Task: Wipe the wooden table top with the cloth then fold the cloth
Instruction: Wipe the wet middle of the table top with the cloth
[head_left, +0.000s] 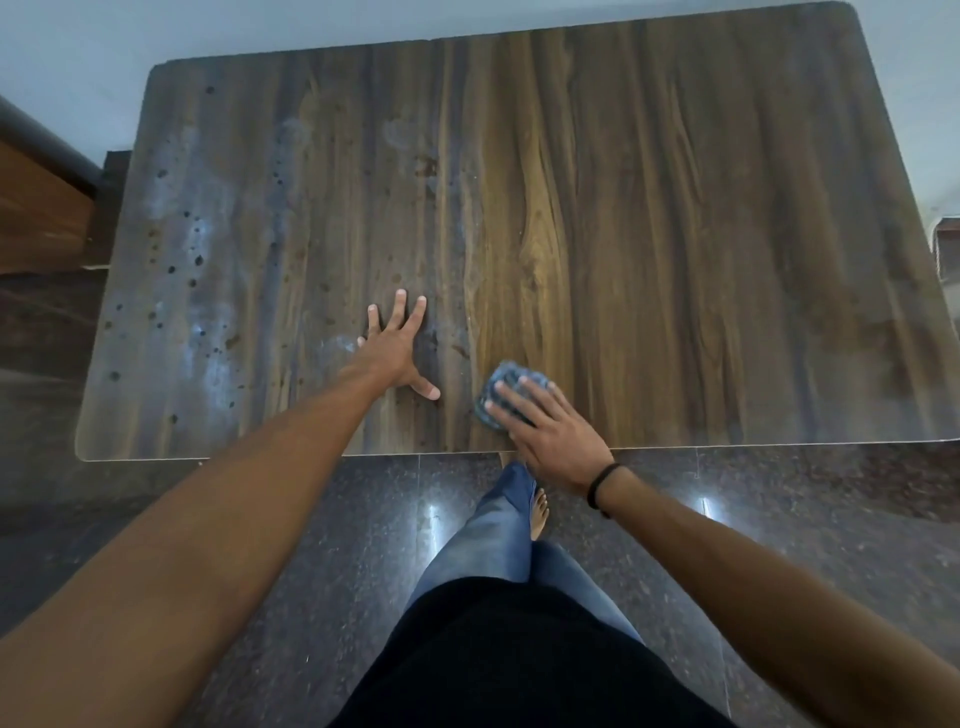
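The wooden table top (649, 218) fills the upper part of the view, with dark spots and pale smears on its left half. A small bunched blue-grey cloth (511, 375) lies near the table's front edge, right of the middle. My right hand (545, 431) lies flat on the cloth with straight fingers, pressing it onto the wood. My left hand (397, 353) rests on the table a little to the left of the cloth, palm down, fingers spread.
The table's front edge (311, 457) runs just below both hands. A dark polished stone floor (779, 519) lies in front of it, where my legs and a bare foot stand. A wooden furniture piece (36, 208) stands at the far left, a pale wall behind the table.
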